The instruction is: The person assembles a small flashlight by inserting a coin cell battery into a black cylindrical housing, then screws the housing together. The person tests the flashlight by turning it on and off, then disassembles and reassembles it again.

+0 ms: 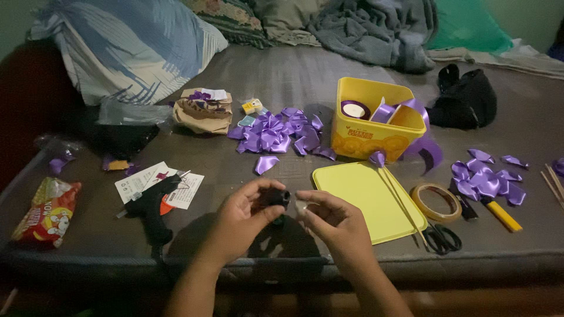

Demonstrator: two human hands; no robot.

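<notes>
My left hand (238, 218) grips a small black roll of tape (277, 198) above the near edge of a grey mattress (305, 76). My right hand (335, 222) sits right beside it, fingertips pinching at the roll's end; a small pale bit shows at its fingers. A black glue gun (151, 205) lies to the left of my left hand, on white paper slips (141, 179). A yellow lid (364, 196) lies to the right of my right hand.
A yellow tub (376, 132) with purple ribbon (411, 108) stands behind the lid. Piles of folded purple ribbon petals (279, 134) lie centre and right (484, 176). A tan tape ring (436, 201), scissors (442, 238), a yellow cutter (504, 216), a snack packet (47, 211), pillows and blankets surround.
</notes>
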